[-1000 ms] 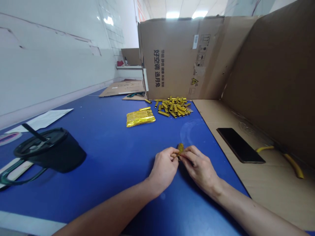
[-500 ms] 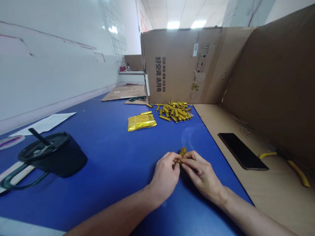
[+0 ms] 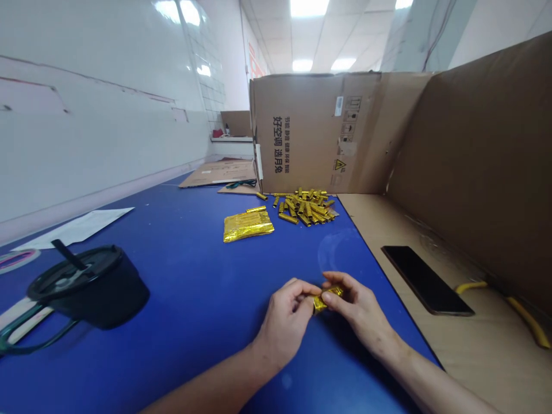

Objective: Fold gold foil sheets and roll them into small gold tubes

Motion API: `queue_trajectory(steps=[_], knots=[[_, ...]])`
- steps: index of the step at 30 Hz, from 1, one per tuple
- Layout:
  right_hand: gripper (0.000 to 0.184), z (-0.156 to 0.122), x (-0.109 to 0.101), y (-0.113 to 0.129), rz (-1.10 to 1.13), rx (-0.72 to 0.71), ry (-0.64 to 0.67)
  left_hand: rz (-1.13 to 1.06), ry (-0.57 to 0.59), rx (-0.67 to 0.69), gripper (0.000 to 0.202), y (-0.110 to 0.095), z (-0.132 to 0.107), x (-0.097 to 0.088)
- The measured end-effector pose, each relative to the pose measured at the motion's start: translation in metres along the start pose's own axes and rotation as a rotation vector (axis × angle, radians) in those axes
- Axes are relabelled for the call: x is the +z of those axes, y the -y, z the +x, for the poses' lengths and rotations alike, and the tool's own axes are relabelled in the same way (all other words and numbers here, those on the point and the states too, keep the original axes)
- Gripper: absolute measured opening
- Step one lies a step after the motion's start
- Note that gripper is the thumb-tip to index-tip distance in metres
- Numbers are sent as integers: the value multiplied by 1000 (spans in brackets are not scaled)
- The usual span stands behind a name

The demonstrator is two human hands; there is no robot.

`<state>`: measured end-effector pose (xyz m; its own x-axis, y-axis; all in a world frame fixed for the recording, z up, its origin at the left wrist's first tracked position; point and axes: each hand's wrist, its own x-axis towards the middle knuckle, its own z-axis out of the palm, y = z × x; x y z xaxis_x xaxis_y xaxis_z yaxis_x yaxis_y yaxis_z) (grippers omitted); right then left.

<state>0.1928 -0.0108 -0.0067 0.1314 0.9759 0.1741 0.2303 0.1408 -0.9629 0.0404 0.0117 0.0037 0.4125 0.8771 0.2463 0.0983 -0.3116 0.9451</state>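
Note:
Between my two hands, just over the blue table [image 3: 207, 310], is a small gold foil tube [image 3: 320, 305]. My left hand [image 3: 287, 319] pinches its left end between thumb and fingers. Closed on the right part of it is my right hand [image 3: 360, 307], with the thumb pressed on the foil. Fingers cover some of the tube. Farther back lies a flat stack of gold foil strips [image 3: 248, 225]. To the right of that stack is a pile of gold foil tubes [image 3: 308, 208], rolled like the one I hold.
A black lidded mug [image 3: 92, 284] with a straw stands at the left. On cardboard to the right lies a black phone [image 3: 425, 279], near a yellow curved piece [image 3: 528, 322]. A large cardboard box [image 3: 319, 135] walls off the back and right. Paper [image 3: 81, 227] lies far left.
The foil tube has turned from pointing away from me to lying more crosswise. My right fingers have shifted along it. The whole view has tilted slightly upward.

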Motion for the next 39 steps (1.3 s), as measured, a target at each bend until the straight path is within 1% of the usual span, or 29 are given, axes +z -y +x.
queue_trajectory(steps=[2, 5, 9, 14, 18, 22, 27, 30, 36, 39], knots=[[37, 0, 1, 5, 17, 40, -37, -62, 19, -58, 16, 0, 0, 0], [28, -2, 3, 13, 29, 70, -77, -115, 31, -148, 20, 0, 1, 3], [24, -5, 4, 18, 70, 79, -77, -190, 12, -217, 19, 0, 4, 4], [25, -6, 5, 16, 171, 130, -32, -221, -30, -224, 19, -1, 9, 0], [21, -7, 8, 13, 267, 151, -35, -232, -26, -207, 19, -1, 8, 0], [17, -10, 10, 14, 366, 205, -28, -238, -28, -192, 18, -3, 6, -1], [14, -12, 13, 15, 426, 250, -17, -242, -15, -199, 19, -5, 7, 1], [13, -12, 13, 14, 373, 228, -20, -268, 1, -222, 20, -4, 7, 1], [23, -15, 10, 15, 89, 35, 24, -373, -20, -269, 25, -3, 10, -1], [25, -16, 10, 17, 58, 24, 24, -400, -35, -284, 25, -3, 11, -3]])
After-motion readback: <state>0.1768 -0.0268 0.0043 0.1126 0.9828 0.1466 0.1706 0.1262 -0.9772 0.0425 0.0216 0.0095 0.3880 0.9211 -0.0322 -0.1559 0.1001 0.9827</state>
